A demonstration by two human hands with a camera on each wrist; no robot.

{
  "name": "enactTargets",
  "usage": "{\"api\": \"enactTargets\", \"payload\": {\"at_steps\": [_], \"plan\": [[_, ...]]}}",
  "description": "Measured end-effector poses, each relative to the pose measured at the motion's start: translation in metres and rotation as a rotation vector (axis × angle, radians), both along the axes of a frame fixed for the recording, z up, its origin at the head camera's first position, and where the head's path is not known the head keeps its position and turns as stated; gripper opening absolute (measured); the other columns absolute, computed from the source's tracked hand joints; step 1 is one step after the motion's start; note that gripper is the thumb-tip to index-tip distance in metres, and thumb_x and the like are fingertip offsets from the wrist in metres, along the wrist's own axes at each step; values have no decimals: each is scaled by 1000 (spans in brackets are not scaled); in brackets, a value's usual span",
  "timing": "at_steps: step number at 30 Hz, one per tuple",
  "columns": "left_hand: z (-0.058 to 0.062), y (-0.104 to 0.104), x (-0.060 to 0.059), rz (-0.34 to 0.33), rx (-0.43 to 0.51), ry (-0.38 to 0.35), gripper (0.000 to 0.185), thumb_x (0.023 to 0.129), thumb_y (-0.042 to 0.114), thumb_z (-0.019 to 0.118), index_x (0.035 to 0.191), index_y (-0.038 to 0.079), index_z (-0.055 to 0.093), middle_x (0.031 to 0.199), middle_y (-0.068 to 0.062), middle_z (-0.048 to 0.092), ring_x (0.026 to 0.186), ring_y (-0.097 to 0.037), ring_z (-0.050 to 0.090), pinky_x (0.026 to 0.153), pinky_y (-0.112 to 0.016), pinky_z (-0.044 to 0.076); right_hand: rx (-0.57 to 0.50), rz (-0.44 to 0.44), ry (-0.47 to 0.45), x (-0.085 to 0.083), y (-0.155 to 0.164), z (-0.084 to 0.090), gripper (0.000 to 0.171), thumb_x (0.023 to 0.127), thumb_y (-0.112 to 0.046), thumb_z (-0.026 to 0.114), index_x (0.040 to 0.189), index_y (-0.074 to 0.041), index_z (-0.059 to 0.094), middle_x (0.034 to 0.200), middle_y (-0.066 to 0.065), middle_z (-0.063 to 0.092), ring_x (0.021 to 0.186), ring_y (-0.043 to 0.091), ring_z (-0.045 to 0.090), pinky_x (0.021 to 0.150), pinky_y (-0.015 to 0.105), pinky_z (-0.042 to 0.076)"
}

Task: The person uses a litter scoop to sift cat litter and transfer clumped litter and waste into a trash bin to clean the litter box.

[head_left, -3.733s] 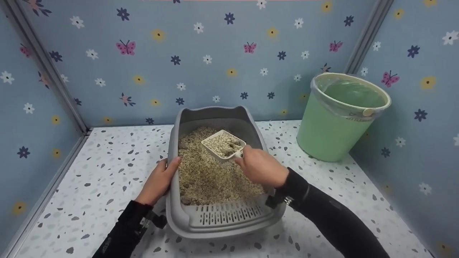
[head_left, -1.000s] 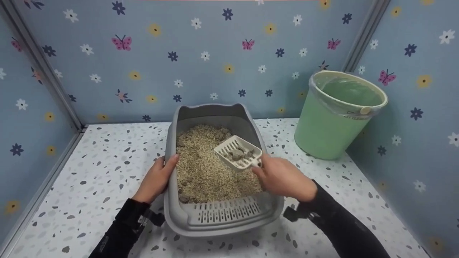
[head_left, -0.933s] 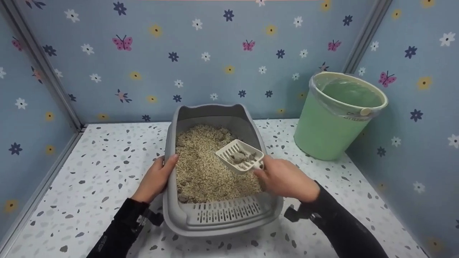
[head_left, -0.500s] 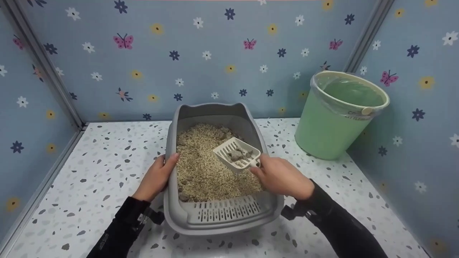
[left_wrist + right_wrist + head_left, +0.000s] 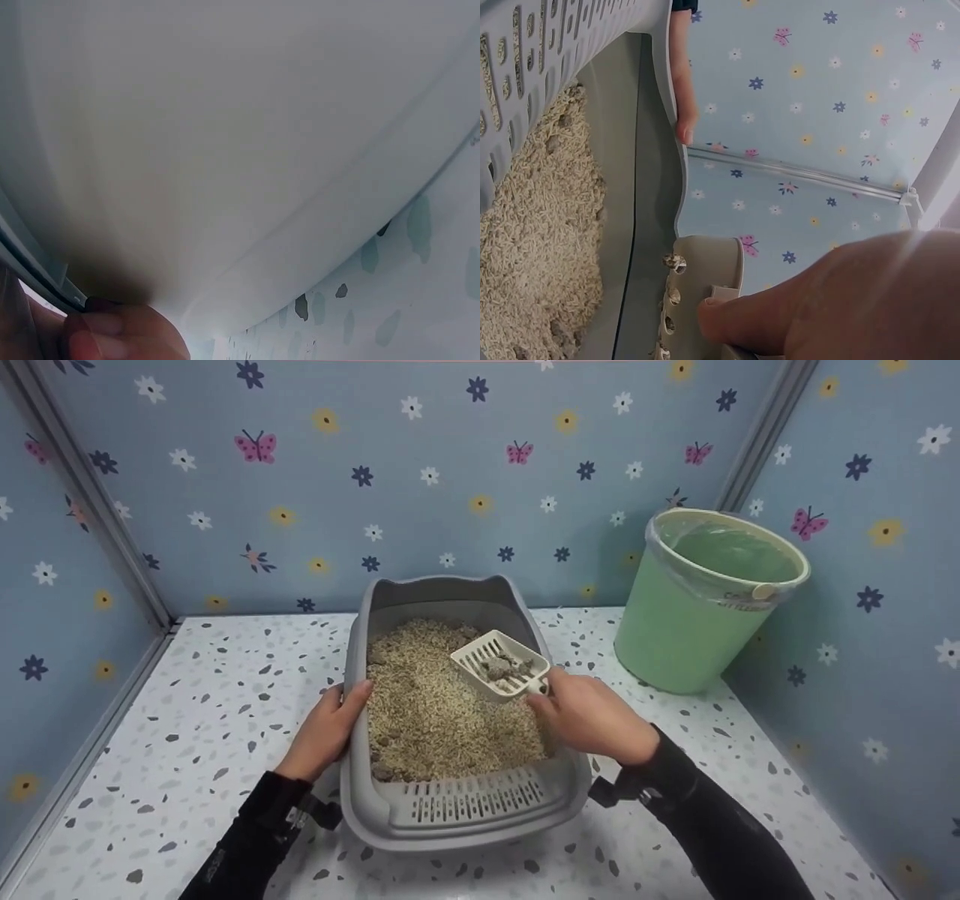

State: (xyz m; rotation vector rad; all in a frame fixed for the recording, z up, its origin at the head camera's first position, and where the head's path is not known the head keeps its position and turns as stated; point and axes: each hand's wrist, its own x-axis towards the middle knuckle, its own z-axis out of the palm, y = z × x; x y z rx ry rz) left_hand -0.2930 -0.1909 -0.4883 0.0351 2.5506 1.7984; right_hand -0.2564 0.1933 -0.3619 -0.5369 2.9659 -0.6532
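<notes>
A grey litter box (image 5: 358,780) filled with tan pellet litter (image 5: 442,727) stands on the speckled surface. My left hand (image 5: 321,735) grips its left rim, thumb on top; in the left wrist view the curled fingers (image 5: 127,334) show under the rim against the outer wall. Over the right part of the litter, my right hand (image 5: 596,716) holds a cream slotted litter scoop (image 5: 480,655) by its handle. Several greyish clumps (image 5: 501,666) lie on its slots. The right wrist view shows my thumb (image 5: 742,319) at the scoop's handle end.
At the back right stands a green bin (image 5: 675,634) with a clear liner folded over its rim. Flowered blue walls (image 5: 450,450) close off the back and both sides. A slotted grey step (image 5: 476,799) forms the box's near end. More dark clumps (image 5: 384,771) lie in the litter's near left corner.
The scoop was heaped with litter; now mostly clumps remain on it. It has shifted right since then, and slightly away from me in the last half second. My left hand keeps its grip.
</notes>
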Motion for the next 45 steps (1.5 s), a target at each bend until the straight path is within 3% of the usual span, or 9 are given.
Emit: {"api": "enactTargets", "payload": {"at_steps": [10,15,29,35,40,45], "plan": [[-1,-3,3,11,5,-15,94,108,78,49,158,-1,46,92,-9,54,62,-15,49,55,-32,47,57,1,93,-19,22,21,29,117,-33,61,106,-6,59,83,3,55,72,23,56,65,43,49],[-2,-6,1,-14,23,-10,89,110,74,49,157,-1,45,84,-5,49,56,-12,40,52,-31,42,75,-13,128,-24,34,32,29,117,-32,61,103,-6,59,82,3,54,70,24,54,64,43,46],[0,-5,-1,3,-16,-3,92,110,74,48,159,-4,44,93,-8,54,64,-16,51,57,-34,48,94,-143,111,-48,76,75,35,117,-38,56,97,-9,57,81,5,50,71,25,52,65,43,42],[-1,-3,0,-1,-3,-6,94,108,78,49,159,-2,45,90,-8,52,62,-16,47,55,-33,46,63,-213,99,-65,102,101,37,117,-40,55,100,-7,61,77,2,45,64,20,45,59,40,41],[-1,-2,0,-7,0,-3,92,109,77,48,156,-1,47,88,-7,51,62,-15,46,57,-33,46,61,-288,99,-83,127,120,39,117,-40,53,104,-4,61,82,5,48,67,21,47,61,40,41],[-1,-1,0,-17,-6,-4,91,110,76,47,159,-1,43,88,-7,49,61,-15,44,57,-34,45,80,-331,111,-93,151,132,42,116,-39,49,94,-4,57,81,7,52,66,22,50,59,39,42]]}}
